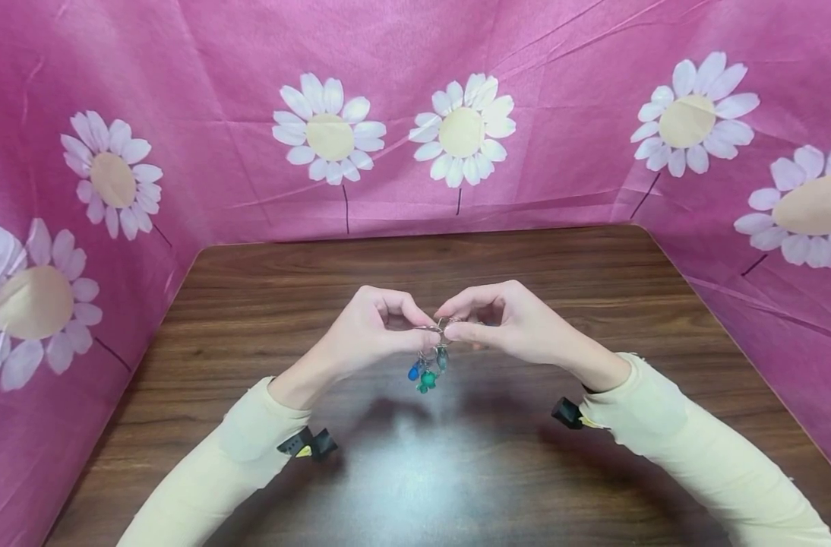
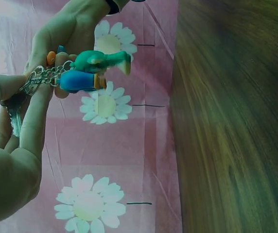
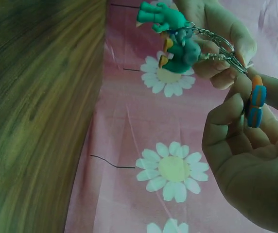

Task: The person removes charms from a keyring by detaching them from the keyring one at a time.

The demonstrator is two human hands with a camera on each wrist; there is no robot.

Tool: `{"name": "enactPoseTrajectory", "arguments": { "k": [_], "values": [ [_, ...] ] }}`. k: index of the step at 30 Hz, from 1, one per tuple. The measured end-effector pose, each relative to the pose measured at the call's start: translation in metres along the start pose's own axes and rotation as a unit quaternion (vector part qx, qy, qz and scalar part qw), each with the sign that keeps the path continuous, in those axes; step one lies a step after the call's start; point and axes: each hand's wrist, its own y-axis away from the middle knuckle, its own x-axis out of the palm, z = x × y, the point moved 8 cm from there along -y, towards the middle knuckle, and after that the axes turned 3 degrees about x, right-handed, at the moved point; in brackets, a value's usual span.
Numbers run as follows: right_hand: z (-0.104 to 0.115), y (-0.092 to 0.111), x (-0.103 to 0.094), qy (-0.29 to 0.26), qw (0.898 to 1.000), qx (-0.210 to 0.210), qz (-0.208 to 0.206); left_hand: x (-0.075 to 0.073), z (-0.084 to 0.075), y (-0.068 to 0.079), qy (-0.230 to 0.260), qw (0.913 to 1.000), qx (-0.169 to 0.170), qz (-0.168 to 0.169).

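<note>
Rings: silvery metal rings (image 3: 236,63) are joining in a small cluster, with short chains (image 2: 49,73) trailing from them.
Green figure: a small green toy (image 2: 91,62) is dangling at a chain's end.
Blue figure: a rounded blue toy (image 2: 77,80) with orange at its tip is dangling beside the green one.
Key: a flat, grooved metal key (image 2: 15,119) is showing beside your left fingers.
Orange-and-blue charm: this little charm (image 3: 256,104) is sitting close against your right fingers.
Left hand (image 1: 371,327): you are pinching the rings between thumb and forefinger, the tips closed on the metal.
Right hand (image 1: 518,325): you are pinching the rings from the other side, thumb and forefinger together on them.
Position: the rings are resting between your two sets of fingertips, and the green and blue figures are hanging below them. You are holding everything above the worktop (image 1: 251,296), roughly midway between its left and right edges.
</note>
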Motion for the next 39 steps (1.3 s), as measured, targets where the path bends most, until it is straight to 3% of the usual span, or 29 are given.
{"name": "enactPoseTrajectory", "arguments": {
  "k": [9, 17, 27, 34, 39],
  "values": [
    [0.0, 0.002, 0.003, -0.026, 1.0, 0.001, 0.01, -0.001, 0.003, 0.0, 0.002, 0.9999, -0.006, 0.008],
    [-0.001, 0.002, 0.002, -0.047, 0.999, -0.004, -0.015, 0.004, 0.007, 0.0, -0.004, 0.9983, -0.049, 0.03],
    [-0.002, 0.002, -0.001, -0.057, 0.998, 0.005, -0.038, -0.002, 0.007, 0.0, -0.024, 0.9986, -0.047, -0.001],
    [-0.004, 0.003, -0.002, -0.081, 0.996, -0.001, -0.043, -0.006, 0.005, 0.0, -0.094, 0.9951, -0.026, -0.014],
    [-0.005, 0.003, 0.0, -0.087, 0.995, 0.001, -0.045, -0.005, 0.009, 0.001, -0.142, 0.9891, -0.037, -0.006]
  ]
}}
